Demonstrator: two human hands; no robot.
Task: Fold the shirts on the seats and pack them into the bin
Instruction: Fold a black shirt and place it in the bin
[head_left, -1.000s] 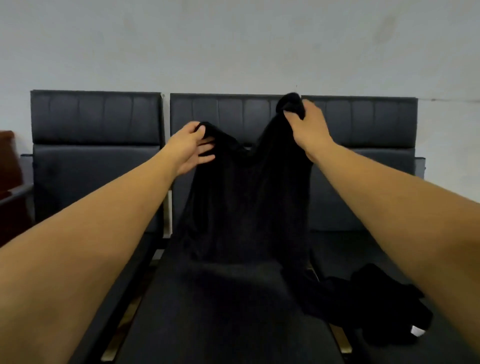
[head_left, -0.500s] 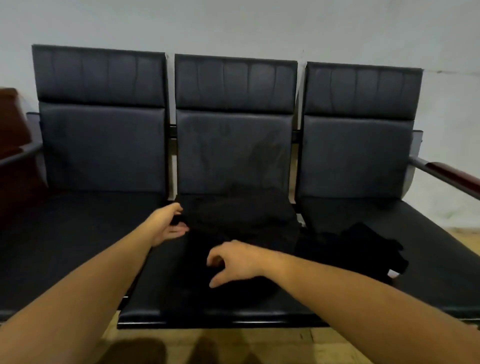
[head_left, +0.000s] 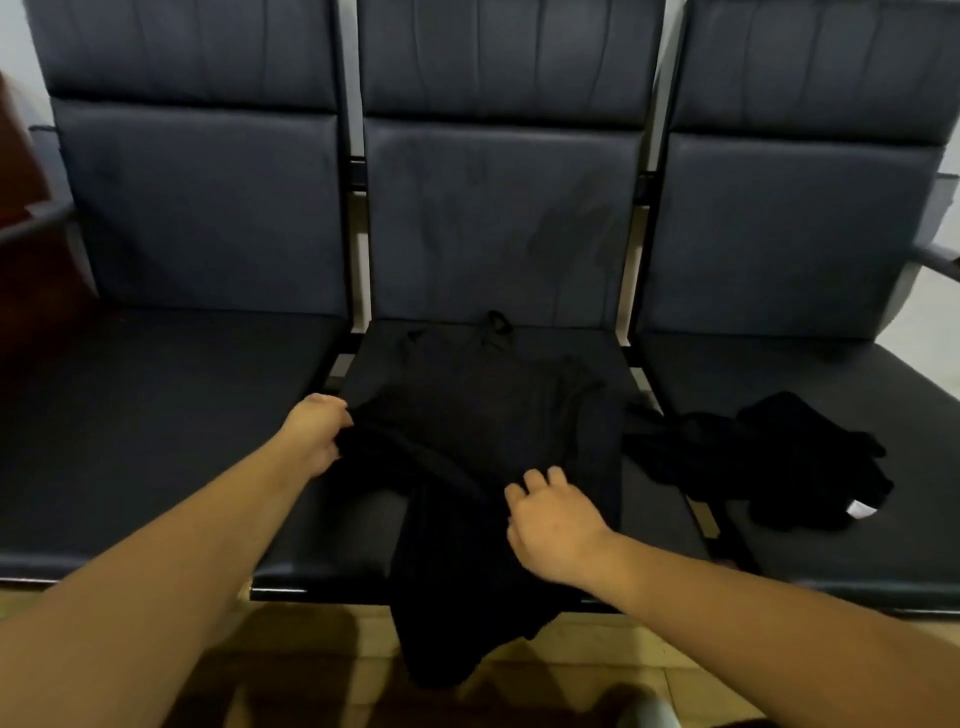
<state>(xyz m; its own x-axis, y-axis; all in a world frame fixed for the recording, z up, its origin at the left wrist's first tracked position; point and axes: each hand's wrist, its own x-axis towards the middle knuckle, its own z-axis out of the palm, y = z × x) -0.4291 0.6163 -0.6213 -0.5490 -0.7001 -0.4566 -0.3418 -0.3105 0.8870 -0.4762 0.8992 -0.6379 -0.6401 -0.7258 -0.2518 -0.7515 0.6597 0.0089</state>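
Note:
A black shirt (head_left: 483, 415) lies spread on the middle seat (head_left: 311, 540), its lower part hanging over the front edge toward the floor. My left hand (head_left: 317, 436) grips the shirt's left edge, fingers curled into the cloth. My right hand (head_left: 550, 525) lies on the cloth near the seat's front, fingers bent down into the fabric. A second black shirt (head_left: 769, 462) lies crumpled on the right seat (head_left: 857, 545), a small white tag showing at its lower right. No bin is in view.
Three dark padded seats stand in a row with tall backrests (head_left: 493, 208). The left seat (head_left: 130, 441) holds nothing. A metal armrest (head_left: 935, 254) juts out at the far right. A tiled floor (head_left: 597, 660) runs below the seat fronts.
The shirt, held up by both hands a second ago, now lies flat on the middle seat. My hands have come down onto it, and my view has moved closer.

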